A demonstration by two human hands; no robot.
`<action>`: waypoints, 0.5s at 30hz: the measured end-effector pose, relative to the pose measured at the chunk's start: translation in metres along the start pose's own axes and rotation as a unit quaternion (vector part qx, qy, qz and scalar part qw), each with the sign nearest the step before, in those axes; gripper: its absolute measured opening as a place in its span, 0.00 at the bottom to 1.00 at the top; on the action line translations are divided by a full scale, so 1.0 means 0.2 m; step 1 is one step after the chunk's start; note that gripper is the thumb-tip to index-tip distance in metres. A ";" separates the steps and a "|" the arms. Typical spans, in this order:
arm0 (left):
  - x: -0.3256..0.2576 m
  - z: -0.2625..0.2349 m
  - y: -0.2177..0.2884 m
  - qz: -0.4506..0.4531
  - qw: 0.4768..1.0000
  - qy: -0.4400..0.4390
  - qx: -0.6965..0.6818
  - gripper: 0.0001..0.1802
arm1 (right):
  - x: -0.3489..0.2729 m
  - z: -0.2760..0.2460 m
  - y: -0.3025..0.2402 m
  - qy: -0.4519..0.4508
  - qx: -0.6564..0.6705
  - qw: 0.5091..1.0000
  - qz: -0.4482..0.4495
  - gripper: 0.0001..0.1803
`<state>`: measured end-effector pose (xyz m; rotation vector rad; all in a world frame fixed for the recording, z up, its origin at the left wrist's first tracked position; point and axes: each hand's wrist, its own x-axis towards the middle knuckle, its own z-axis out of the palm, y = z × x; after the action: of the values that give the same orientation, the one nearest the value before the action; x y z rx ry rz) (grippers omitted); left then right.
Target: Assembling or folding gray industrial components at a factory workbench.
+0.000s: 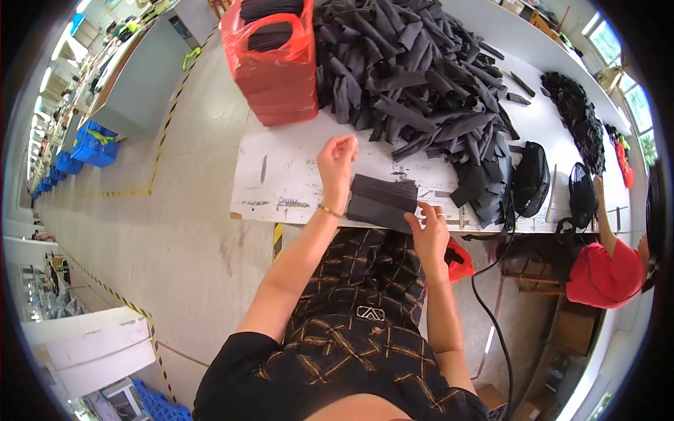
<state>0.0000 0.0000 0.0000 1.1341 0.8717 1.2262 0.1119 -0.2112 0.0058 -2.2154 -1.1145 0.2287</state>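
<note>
A small stack of flat black fabric pieces [382, 201] lies near the front edge of the white table [270, 172]. My right hand [430, 230] is at the stack's right edge, thumb and fingers closing on its near corner. Above the stack's left end, my left hand [338, 154] is raised with its fingers curled in, and I see nothing in them. A large heap of black fabric strips [421, 77] covers the far part of the table. Left of the heap stands a red plastic bag [274, 88] packed with dark pieces.
Right of the heap are two black mesh-covered objects [531, 179] with a black cable [491, 316] hanging down. A co-worker in a red shirt [607, 274] reaches onto the table at the right. A red bag [459, 261] is below the table edge. Blue crates [95, 144] stand far left.
</note>
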 end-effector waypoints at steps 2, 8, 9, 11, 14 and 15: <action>0.12 0.12 0.04 -0.047 0.997 -0.027 -0.060 0.20 | 0.06 -0.04 0.07 0.132 -0.006 0.991 -0.023 0.09; 0.17 0.56 -0.03 -0.372 0.920 -0.013 -0.123 0.24 | 0.41 -0.22 0.39 0.274 -0.057 0.960 0.017 0.06; 0.17 0.61 -0.07 -0.392 0.909 0.036 -0.139 0.24 | 0.45 -0.21 0.39 0.273 -0.083 0.958 0.025 0.08; 0.18 0.64 -0.13 -0.409 0.896 0.057 -0.165 0.21 | 0.53 -0.21 0.35 0.242 -0.227 0.942 0.053 0.17; 0.17 0.62 -0.17 -0.372 0.904 0.029 -0.210 0.10 | 0.57 -0.15 0.40 0.193 -0.337 0.915 0.109 0.13; 0.14 0.58 -0.16 -0.370 0.905 0.031 -0.208 0.10 | 0.54 -0.14 0.43 0.156 -0.371 0.910 0.098 0.11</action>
<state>0.1232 0.0067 -0.0001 0.3490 0.9122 0.7498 0.2477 -0.1776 -0.0115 -2.8902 -0.8780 -0.5485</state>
